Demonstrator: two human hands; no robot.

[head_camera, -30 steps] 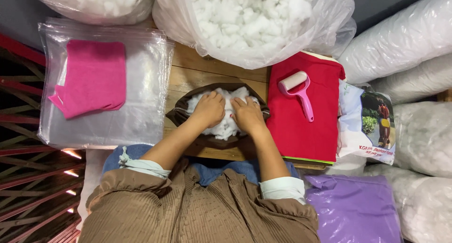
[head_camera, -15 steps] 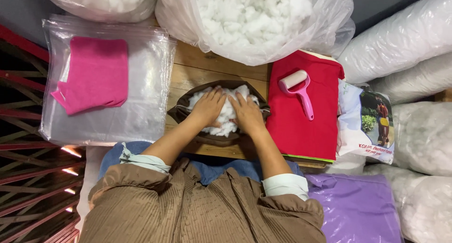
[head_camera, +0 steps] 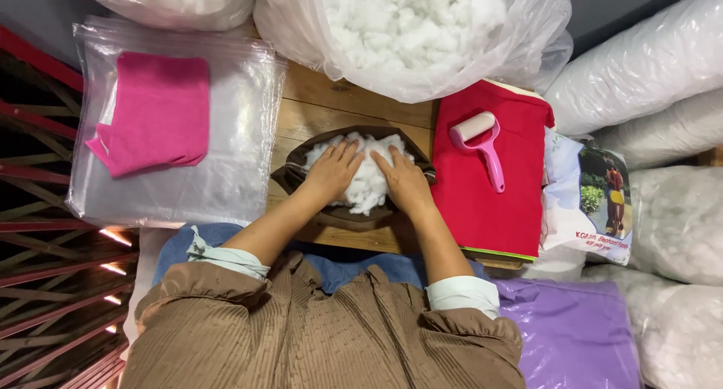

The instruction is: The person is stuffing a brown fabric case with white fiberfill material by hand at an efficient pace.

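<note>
Head view: both hands flat on stuffing.
Left hand (head_camera: pixel 331 170): fingers spread, pressing white stuffing (head_camera: pixel 367 180), gripping nothing.
Right hand (head_camera: pixel 407 182): fingers spread, pressing beside it.
Brown cover (head_camera: pixel 295 170): mid-desk (head_camera: pixel 331 110), mouth open around stuffing.
Right edge: red cloth (head_camera: pixel 482 201) touching, lint roller (head_camera: pixel 482 137) atop.
Left edge: clear bags (head_camera: pixel 233 133), pink cloth (head_camera: pixel 154 110).
Far edge: fibre sack (head_camera: pixel 414 27), small gap.

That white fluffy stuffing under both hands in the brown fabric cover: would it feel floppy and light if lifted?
Probably very light: the white fluffy stuffing looks loose and airy. Likely floppy, since it bulges unevenly around the left hand and right hand. Tufts might pull apart or cling; the brown fabric cover looks limp too.
</note>
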